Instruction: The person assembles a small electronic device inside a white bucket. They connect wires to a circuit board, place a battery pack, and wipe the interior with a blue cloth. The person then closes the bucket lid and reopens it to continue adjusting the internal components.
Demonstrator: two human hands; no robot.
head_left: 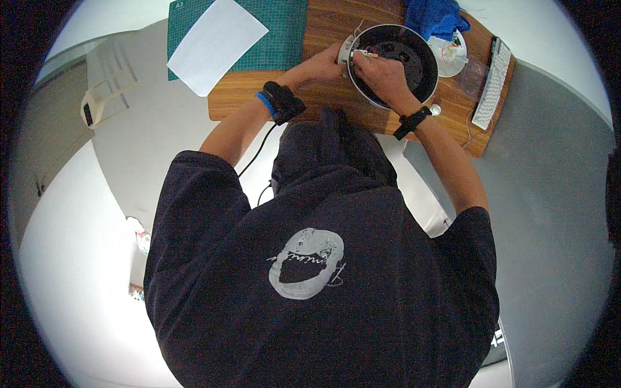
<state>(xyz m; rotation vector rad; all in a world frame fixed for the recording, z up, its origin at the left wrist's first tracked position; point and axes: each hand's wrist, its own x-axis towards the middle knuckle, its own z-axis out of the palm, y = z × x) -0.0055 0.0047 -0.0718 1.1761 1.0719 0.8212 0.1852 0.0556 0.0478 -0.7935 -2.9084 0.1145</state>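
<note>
A round black housing (424,64) with a pale rim and dark fittings inside sits on the wooden table (259,97). At its left edge my left hand (321,66) is closed around a white curved piece (347,49). Thin wires, some of them red (370,50), come out near this piece. My right hand (381,76) reaches over the housing from the right, its fingers pinched together beside the white piece and the wires. What lies between those fingertips is hidden and too small to name.
A white sheet (217,48) lies on a green cutting mat (284,32) at the left. Right of the housing are a blue cloth (435,18), a white dish (451,59) with small parts, a clear container (474,76), a small round item (435,110) and a white keyboard (493,84).
</note>
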